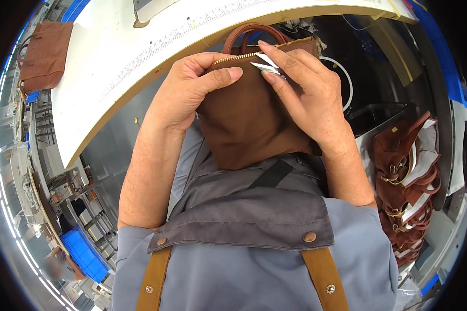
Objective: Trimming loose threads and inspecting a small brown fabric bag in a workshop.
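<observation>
A brown handbag rests on my lap against the table edge, its fabric lining [245,120] hanging out towards me. My left hand [186,87] pinches the bag's top edge beside the brass-toothed zipper [233,58], thumb on the near side. In my right hand [311,85] is a small pair of thread snips [265,67], held between thumb and fingers. Their two blades stand apart, with the tips close under the zipper teeth. Beyond my hands rise the bag's rounded brown handles [253,29]. My right palm hides the rear of the snips.
The white table [113,62], with a printed ruler scale, curves ahead of me. Another brown handbag [46,54] lies at its left end. Several brown bags [406,186] are piled at my right, near a black bin [377,116]. A person [62,266] is at far left by a blue crate [85,254].
</observation>
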`<state>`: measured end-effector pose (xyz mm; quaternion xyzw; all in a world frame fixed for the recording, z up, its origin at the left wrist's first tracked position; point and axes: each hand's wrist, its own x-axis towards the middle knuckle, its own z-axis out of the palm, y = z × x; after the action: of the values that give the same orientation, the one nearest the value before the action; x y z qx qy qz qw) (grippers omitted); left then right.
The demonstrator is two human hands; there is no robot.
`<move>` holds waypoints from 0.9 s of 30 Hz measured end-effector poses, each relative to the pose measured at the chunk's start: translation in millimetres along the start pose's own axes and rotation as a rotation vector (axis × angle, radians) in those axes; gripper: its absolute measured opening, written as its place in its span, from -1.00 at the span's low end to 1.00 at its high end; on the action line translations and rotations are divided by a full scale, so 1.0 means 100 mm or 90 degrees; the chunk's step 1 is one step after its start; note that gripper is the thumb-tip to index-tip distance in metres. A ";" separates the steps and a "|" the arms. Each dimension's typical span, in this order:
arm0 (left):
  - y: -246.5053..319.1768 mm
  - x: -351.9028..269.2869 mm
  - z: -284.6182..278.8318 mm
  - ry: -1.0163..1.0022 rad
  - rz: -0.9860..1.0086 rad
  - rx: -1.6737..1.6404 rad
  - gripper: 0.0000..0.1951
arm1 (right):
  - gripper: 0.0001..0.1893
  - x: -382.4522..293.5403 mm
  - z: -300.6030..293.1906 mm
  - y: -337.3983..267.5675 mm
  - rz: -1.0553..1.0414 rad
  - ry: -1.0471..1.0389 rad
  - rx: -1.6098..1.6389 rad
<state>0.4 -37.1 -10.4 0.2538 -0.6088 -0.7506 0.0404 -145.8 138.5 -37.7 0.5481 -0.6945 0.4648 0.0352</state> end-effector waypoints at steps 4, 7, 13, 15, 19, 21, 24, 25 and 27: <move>0.01 0.00 0.01 0.005 -0.002 0.001 -0.69 | -0.52 0.00 0.01 0.00 -0.013 0.010 -0.013; 0.01 -0.01 0.03 0.009 0.005 0.015 -0.68 | -0.56 0.00 0.02 0.01 -0.017 0.019 -0.021; 0.01 -0.03 0.05 0.023 0.011 0.015 -0.67 | -0.61 0.00 0.05 -0.01 -0.033 0.031 -0.049; 0.00 -0.03 0.04 0.021 0.012 0.013 -0.68 | -0.61 0.00 0.06 -0.01 -0.031 0.036 -0.046; 0.00 -0.03 0.03 0.024 0.012 0.015 -0.68 | -0.61 -0.01 0.06 0.01 -0.018 0.025 -0.040; -0.01 -0.03 0.03 0.025 0.012 0.012 -0.69 | -0.60 -0.01 0.06 0.01 -0.023 0.028 -0.042; -0.02 -0.04 0.04 0.027 0.016 0.008 -0.69 | -0.61 -0.01 0.08 -0.01 -0.024 0.034 -0.061; -0.01 -0.04 0.05 0.028 0.019 0.007 -0.70 | -0.62 -0.03 0.09 -0.01 -0.020 0.020 -0.061; -0.01 -0.05 0.06 0.023 0.014 0.016 -0.70 | -0.63 -0.04 0.10 -0.01 -0.015 0.007 -0.062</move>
<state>2.2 -29.9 -8.7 0.2612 -0.6203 -0.7375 0.0564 -138.9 134.3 -44.6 0.5512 -0.7095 0.4333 0.0710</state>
